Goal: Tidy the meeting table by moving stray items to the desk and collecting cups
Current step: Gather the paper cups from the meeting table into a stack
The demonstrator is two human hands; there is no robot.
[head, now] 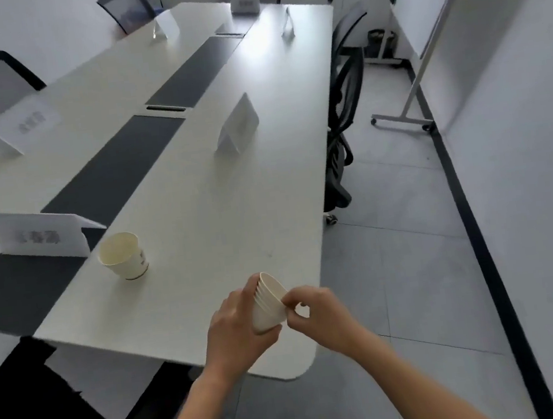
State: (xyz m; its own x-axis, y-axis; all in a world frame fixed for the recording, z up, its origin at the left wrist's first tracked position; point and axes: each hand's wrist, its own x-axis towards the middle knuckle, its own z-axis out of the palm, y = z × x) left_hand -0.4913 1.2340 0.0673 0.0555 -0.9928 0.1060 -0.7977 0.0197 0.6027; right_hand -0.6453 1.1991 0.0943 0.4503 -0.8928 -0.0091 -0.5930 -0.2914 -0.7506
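Long white meeting table: 1 paper cup, 6 name cards.

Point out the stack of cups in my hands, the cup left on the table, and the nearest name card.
Stack of cups (268, 308), head view, side wall.
Lone cup (122, 257), head view, inner wall.
Nearest name card (38, 234), head view, printed face.

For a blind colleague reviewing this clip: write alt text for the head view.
Two bare hands hold a nested stack of paper cups over the near corner of a long white meeting table: left hand gripping the stack, right hand pinching its rim. One paper cup stands on the table among folded name cards.
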